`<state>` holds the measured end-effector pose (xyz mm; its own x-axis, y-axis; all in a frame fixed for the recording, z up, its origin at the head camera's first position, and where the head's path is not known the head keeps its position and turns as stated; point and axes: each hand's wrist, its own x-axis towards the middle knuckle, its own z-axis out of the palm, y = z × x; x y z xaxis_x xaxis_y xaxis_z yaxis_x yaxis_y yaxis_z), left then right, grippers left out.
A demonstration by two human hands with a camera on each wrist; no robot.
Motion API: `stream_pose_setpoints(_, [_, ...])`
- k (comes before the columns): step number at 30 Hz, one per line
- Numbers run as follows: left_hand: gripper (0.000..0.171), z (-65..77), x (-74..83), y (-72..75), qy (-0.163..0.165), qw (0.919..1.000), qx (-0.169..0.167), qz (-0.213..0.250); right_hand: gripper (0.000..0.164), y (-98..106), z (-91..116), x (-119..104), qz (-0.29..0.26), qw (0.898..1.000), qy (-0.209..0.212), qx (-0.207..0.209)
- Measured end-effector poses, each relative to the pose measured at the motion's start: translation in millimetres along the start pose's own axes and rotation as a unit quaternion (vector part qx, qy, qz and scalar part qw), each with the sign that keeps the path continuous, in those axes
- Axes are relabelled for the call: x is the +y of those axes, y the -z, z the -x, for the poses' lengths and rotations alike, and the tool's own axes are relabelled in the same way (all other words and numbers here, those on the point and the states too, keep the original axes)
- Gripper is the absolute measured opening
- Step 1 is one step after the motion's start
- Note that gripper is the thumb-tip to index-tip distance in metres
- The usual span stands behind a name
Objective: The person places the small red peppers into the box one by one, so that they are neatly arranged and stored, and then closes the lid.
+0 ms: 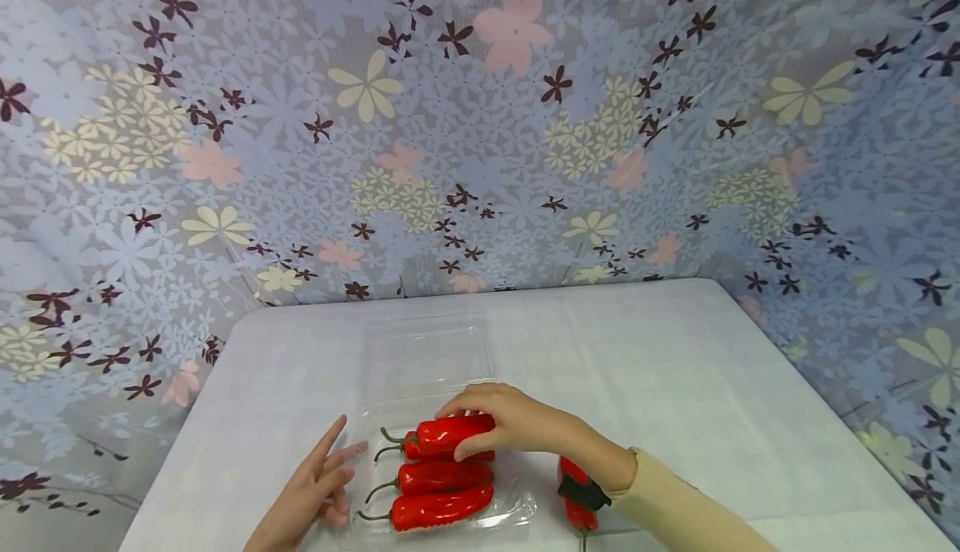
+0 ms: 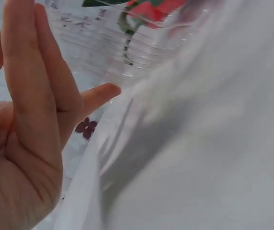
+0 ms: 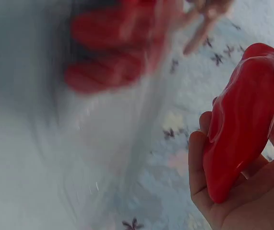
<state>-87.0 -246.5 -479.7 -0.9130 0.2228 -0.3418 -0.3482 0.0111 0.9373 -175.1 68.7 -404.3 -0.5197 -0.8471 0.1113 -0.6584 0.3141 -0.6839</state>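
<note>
My right hand (image 1: 517, 423) grips a long red pepper (image 1: 453, 433), thumb on the near side and fingers over the far side. In the right wrist view this glossy pepper (image 3: 244, 120) lies between thumb and curled fingers. Below it is a clear plastic clamshell box (image 1: 517, 494); another red pepper (image 1: 411, 445) shows partly from under the held one. Two more red peppers, a middle one (image 1: 446, 477) and a near one (image 1: 442, 509), lie side by side there, green stems leftward. My left hand (image 1: 311, 485) is beside the box's left edge, fingers extended and holding nothing.
The box's clear lid (image 1: 427, 356) lies folded back on the white table (image 1: 637, 352). Right of the box, more red pepper (image 1: 581, 519) shows near my right sleeve (image 1: 675, 502), partly covered by a small black object (image 1: 588, 494). A flowered cloth (image 1: 480, 160) hangs behind the table.
</note>
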Motion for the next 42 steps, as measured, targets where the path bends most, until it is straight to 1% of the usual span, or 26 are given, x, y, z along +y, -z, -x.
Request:
stream_pose_setpoints(4, [0.081, -1.3, -0.8, -6.1, -0.007, 0.9999, -0.008, 0.008, 0.046, -15, -6, 0, 0.015, 1.0, -0.008, -0.024])
stream_pose_setpoints(9, [0.082, -0.7, -0.4, -9.6, -0.019, 0.9994, -0.023, 0.019, 0.047, -30, -7, 0, 0.037, 0.998, -0.034, -0.04])
stream_pose_setpoints(14, [0.081, 0.7, 0.1, -10.3, -0.034, 0.9989, -0.027, 0.017, 0.047, -40, -6, 1, 0.059, 0.997, -0.042, -0.034])
stream_pose_setpoints(23, [0.082, 0.1, 0.0, -10.7, -0.028, 0.999, -0.031, 0.016, 0.047, -56, -4, 5, 0.097, 0.995, -0.026, -0.017])
stream_pose_setpoints(27, [0.083, 0.8, -1.4, -9.8, -0.03, 0.9987, -0.036, 0.019, 0.047, -59, -3, 5, 0.124, 0.992, -0.02, -0.005])
stream_pose_setpoints(33, [0.083, 0.9, -0.8, -10.0, -0.032, 0.9988, -0.031, 0.021, 0.048, -61, -3, 4, 0.159, 0.987, -0.01, 0.005])
stream_pose_setpoints(42, [0.083, 1.0, -0.8, -10.3, -0.031, 0.9988, -0.033, 0.02, 0.051, -60, -1, 3, 0.168, 0.986, 0.002, -0.002])
